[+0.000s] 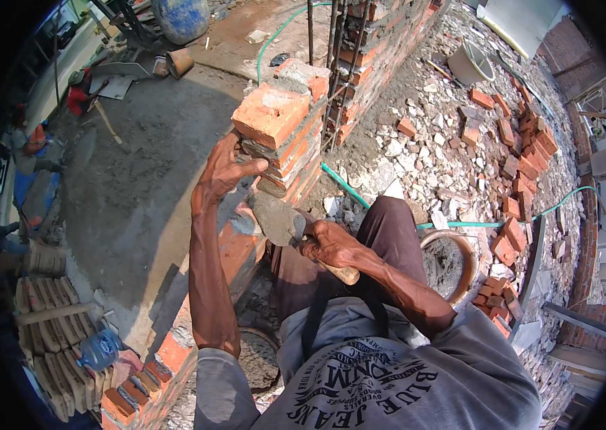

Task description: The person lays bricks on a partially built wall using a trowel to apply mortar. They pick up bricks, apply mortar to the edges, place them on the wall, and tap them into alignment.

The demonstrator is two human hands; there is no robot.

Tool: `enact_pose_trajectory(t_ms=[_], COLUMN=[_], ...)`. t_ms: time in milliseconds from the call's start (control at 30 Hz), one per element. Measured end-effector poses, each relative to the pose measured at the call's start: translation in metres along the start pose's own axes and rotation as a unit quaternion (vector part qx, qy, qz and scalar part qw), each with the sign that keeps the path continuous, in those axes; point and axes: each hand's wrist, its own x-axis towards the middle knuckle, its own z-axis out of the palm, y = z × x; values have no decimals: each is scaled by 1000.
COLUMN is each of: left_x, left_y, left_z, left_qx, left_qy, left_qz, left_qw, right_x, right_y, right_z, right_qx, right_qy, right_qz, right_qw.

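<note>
Right hand (333, 246) clenches trowel (293, 231), blade pointing up-left toward brick pier (294, 162). Left hand (224, 170) nearer top brick (271, 115), thumb spread from fingers; contact unclear.

The ground (360, 147) at right, strewn with pale rubble (417, 166), carries scattered and heaped bricks (531, 161), a bucket (469, 66), a green hose (453, 224) and a round tub (469, 264) of grey mix (443, 265). The raised wall (297, 161) bears one brick (271, 115) on its top, over grey mortar (266, 150).
</note>
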Motion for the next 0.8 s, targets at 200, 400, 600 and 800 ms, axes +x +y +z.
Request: enact_pose_trajectory(t_ms=[200,400,600,800], left_x=[1,0,3,4], left_y=[2,3,0,-2], left_z=[3,3,3,1], left_qx=[-24,-63,-66,-56], left_qy=[4,2,-2,-5], left_qz=[1,1,-3,3], left_qw=[1000,998,998,998], right_x=[20,-14,-114,-254], right_y=[-33,-65,-83,-109], right_z=[-19,-18,-41,-44], right_qx=[-133,-221,-93,204], right_qy=[-6,8,87,309], right_qz=[69,24,75,387], right_qw=[989,975,989,844])
